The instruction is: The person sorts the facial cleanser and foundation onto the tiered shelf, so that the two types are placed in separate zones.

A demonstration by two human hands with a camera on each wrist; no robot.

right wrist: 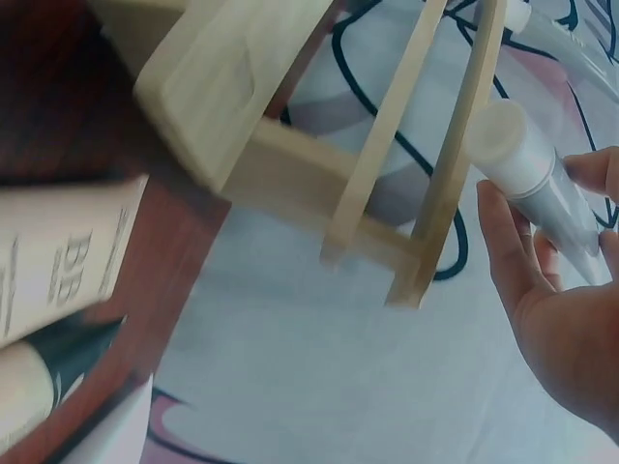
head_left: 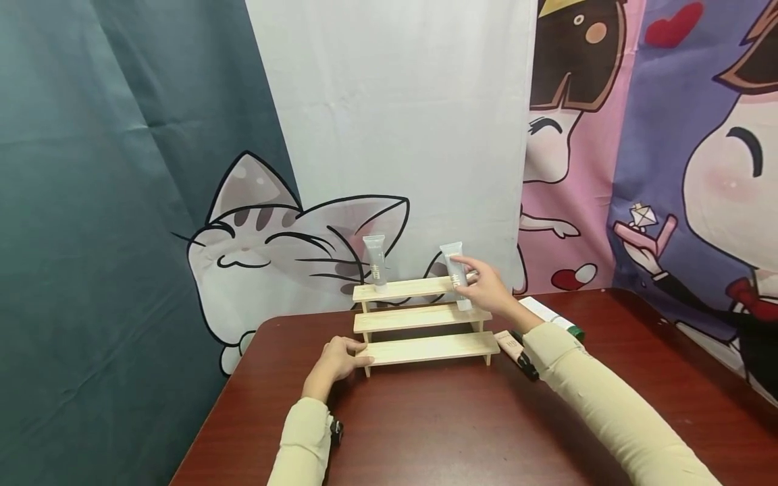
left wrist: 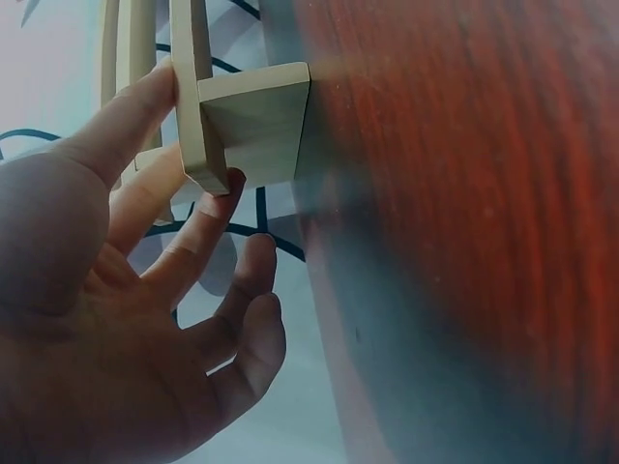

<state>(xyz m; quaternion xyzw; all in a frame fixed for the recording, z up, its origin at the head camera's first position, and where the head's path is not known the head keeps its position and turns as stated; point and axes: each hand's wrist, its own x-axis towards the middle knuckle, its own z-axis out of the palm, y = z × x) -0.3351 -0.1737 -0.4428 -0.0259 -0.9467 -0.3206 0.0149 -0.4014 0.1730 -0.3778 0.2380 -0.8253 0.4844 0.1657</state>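
Observation:
A three-tier light wooden display shelf [head_left: 431, 348] stands at the table's back. My left hand [head_left: 334, 361] pinches the left end of its lowest board; in the left wrist view the thumb lies on one face and fingertips touch the other. My right hand [head_left: 486, 287] holds a clear squeeze tube [head_left: 450, 251] between thumb and fingers by the top tier's right end. This tube's white cap [right wrist: 501, 135] points down, slightly tilted, and looks apart from the boards in the right wrist view. A similar tube [head_left: 375, 260] stands cap down at the top tier's left.
Right of the shelf lie a beige BB tube [head_left: 509, 343] with a black cap and a white item [head_left: 550, 316] with a green end. Behind the reddish-brown table [head_left: 450, 425] hangs a printed cloth [head_left: 401, 121].

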